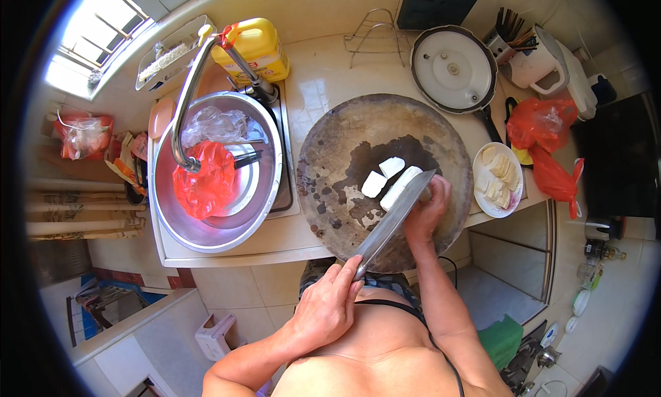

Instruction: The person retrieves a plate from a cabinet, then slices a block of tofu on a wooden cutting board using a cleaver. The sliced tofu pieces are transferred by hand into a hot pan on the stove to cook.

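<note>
My left hand (323,306) is closed round the handle of a long, wide-bladed kitchen knife (390,223). The blade slants up and away to the right over a round, dark-stained wooden chopping board (330,156). Along the blade's left side lies a long white block (399,189) of food whose kind I cannot tell. Two smaller white pieces (383,177) sit just left of it. My right hand (427,211) is on the board at the blade's right side, fingers curled in near its far end. The blade hides the fingertips and anything they hold.
A metal basin (275,184) with a red plastic bag stands left of the board, under a tap (180,132). To the right is a white plate (487,206) of pale slices. Behind are a pot lid (441,56), a wire rack (375,36) and a yellow jug (265,49).
</note>
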A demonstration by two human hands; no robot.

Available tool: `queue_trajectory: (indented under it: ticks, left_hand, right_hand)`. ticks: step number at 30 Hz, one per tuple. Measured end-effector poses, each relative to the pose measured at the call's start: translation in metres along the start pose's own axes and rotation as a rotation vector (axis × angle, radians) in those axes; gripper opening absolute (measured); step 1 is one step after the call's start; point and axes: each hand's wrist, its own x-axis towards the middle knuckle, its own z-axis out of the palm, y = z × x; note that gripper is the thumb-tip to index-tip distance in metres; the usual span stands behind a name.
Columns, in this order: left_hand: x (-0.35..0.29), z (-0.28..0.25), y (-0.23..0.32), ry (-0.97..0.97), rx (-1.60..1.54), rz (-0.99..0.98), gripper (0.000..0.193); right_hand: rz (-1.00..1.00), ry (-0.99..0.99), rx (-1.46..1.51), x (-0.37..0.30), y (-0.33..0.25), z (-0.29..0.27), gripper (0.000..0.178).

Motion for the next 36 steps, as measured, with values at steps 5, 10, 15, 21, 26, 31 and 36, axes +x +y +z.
queue_trajectory:
  ticks: [5,10,15,21,26,31,36]
  left_hand:
    - [0.018,0.005,0.001,0.016,-0.043,0.01,0.041]
    - [0.045,0.013,0.003,0.023,-0.072,0.0,0.039]
    - [0.057,0.014,0.002,0.02,-0.075,0.011,0.038]
    - [0.036,0.011,-0.003,-0.009,-0.076,-0.033,0.038]
    - [0.061,0.037,-0.02,0.056,-0.082,-0.003,0.037]
    - [0.093,0.059,-0.028,0.101,-0.091,0.063,0.036]
    - [0.074,0.052,-0.03,0.079,-0.116,0.024,0.035]
  right_hand:
    - [0.044,-0.001,-0.043,0.003,-0.002,0.001,0.018]
    - [0.052,-0.004,-0.076,0.004,-0.002,0.002,0.017]
    - [0.061,-0.001,-0.099,0.004,-0.001,0.002,0.015]
    - [0.053,0.015,-0.067,0.003,-0.003,0.002,0.014]
    - [0.039,0.016,-0.09,0.004,-0.005,0.003,0.014]
    - [0.049,0.02,-0.073,0.002,-0.005,0.002,0.015]
    - [0.024,0.043,-0.1,0.001,-0.001,0.006,0.015]
